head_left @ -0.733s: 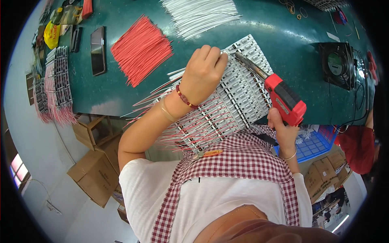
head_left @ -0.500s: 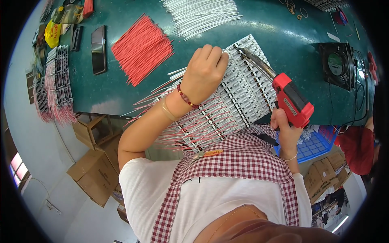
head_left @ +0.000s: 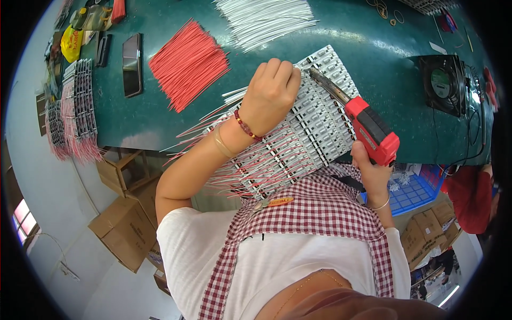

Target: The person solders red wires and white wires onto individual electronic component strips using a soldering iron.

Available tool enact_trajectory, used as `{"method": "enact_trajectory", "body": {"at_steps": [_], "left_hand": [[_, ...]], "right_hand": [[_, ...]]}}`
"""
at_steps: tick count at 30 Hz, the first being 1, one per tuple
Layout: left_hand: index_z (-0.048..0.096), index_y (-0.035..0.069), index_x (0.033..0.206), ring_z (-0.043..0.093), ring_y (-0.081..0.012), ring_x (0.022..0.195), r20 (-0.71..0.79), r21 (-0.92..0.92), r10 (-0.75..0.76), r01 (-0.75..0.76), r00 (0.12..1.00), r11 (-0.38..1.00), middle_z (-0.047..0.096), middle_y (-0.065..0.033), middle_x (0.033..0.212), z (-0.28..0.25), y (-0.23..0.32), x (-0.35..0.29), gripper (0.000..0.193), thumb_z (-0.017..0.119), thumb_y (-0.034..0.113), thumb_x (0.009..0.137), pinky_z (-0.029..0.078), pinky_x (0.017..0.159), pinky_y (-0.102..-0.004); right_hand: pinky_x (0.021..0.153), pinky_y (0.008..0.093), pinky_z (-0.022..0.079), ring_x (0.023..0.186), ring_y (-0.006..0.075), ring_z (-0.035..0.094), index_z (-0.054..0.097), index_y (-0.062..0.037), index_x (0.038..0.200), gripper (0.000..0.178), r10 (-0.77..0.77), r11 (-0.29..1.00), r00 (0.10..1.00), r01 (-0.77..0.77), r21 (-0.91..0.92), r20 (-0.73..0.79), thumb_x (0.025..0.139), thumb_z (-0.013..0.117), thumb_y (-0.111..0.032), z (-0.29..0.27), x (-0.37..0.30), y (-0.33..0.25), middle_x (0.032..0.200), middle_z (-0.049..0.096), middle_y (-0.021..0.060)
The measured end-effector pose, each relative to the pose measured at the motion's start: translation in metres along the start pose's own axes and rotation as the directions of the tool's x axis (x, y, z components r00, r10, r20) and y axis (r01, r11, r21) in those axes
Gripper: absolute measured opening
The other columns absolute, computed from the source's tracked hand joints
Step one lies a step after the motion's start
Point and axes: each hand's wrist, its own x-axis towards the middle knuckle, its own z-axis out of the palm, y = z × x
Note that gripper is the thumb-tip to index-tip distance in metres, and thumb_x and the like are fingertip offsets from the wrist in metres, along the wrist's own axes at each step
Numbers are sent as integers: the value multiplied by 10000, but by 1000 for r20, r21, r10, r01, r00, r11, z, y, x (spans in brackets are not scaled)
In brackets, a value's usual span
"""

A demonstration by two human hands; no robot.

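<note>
My right hand (head_left: 372, 169) is closed around the handle of a red and black soldering gun (head_left: 376, 130). The gun's metal tip points to the upper left and sits over the top part of a panel of small white parts in rows (head_left: 333, 114), close to my left fingers. My left hand (head_left: 273, 93) is closed and rests over the panel's upper left side; its fingertips face away, so what they pinch is hidden. Thin red and white wires (head_left: 266, 154) are attached along the panel's rows and fan out to the left under my forearm.
A bundle of red wires (head_left: 189, 66) and a pile of white wires (head_left: 266, 21) lie on the green table (head_left: 386, 66). Left of them is a phone (head_left: 132, 65), with wired panels (head_left: 79, 109) beyond. A black fan (head_left: 441, 85) stands right, above a blue basket (head_left: 413, 194).
The soldering gun and my right hand have shifted left, bringing the tip closer to my left fingers. My left hand has barely moved.
</note>
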Motion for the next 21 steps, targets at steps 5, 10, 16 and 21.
{"method": "enact_trajectory", "body": {"at_steps": [5, 10, 16, 21], "left_hand": [[658, -20, 986, 501, -228, 754, 2, 7, 6, -6, 1000, 1000, 482, -81, 815, 0, 1, 1, 254, 608, 26, 741, 433, 657, -338], [647, -12, 989, 496, -224, 765, 31, 56, 16, -18, 999, 998, 477, -79, 826, -1, 1, 0, 246, 602, 40, 753, 427, 664, -338], [649, 6, 989, 514, -231, 797, 79, 59, -30, 25, 996, 998, 500, -86, 850, -8, 3, -1, 239, 597, 39, 758, 433, 688, -349], [663, 15, 935, 551, -278, 781, 44, 20, -191, 190, 981, 982, 527, -102, 800, -52, -20, -28, 200, 603, -20, 748, 449, 692, -391]], "right_hand": [[639, 252, 493, 690, 97, 617, 676, -12, 997, 259, -47, 998, 999, 46, -50, -20, 795, 799, -117, -3, -3, 9, 802, 678, 21], [508, 263, 411, 528, 123, 495, 559, 13, 799, 171, -29, 979, 997, 44, 200, -74, 948, 580, -69, 3, -5, -11, 621, 537, 58], [514, 231, 434, 567, 75, 549, 634, -21, 967, 159, -5, 961, 1000, 6, 276, -5, 869, 737, -94, -4, -8, -2, 702, 608, 5], [512, 245, 427, 548, 91, 518, 616, 12, 928, 120, 2, 964, 999, 9, 267, -39, 907, 665, -95, -8, -8, -6, 675, 577, 37]]}}
